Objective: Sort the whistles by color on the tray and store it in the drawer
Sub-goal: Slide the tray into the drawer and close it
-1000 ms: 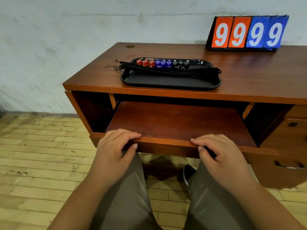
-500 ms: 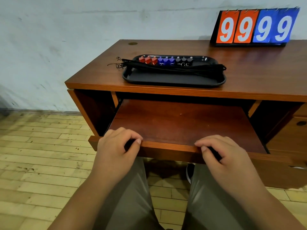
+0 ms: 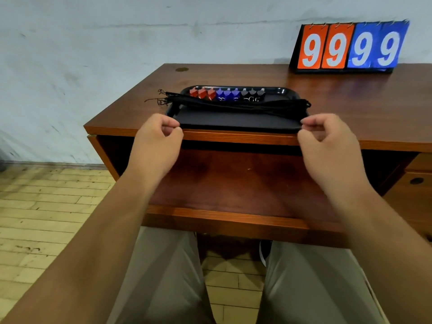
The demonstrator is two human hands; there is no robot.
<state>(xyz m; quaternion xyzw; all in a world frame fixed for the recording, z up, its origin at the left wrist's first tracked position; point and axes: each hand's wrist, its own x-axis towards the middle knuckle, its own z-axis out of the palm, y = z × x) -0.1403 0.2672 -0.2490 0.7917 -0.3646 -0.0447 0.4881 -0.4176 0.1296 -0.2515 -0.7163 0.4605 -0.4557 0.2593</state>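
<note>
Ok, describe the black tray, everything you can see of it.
The tray is black, rectangular with rounded corners and a low raised rim, plastic by its look. It lies flat near the front edge of the desk, above the open drawer. Red, blue and black whistles line its far rim; black cords lie across it. The left hand and right hand curl at its near corners; a grip cannot be confirmed.
</note>
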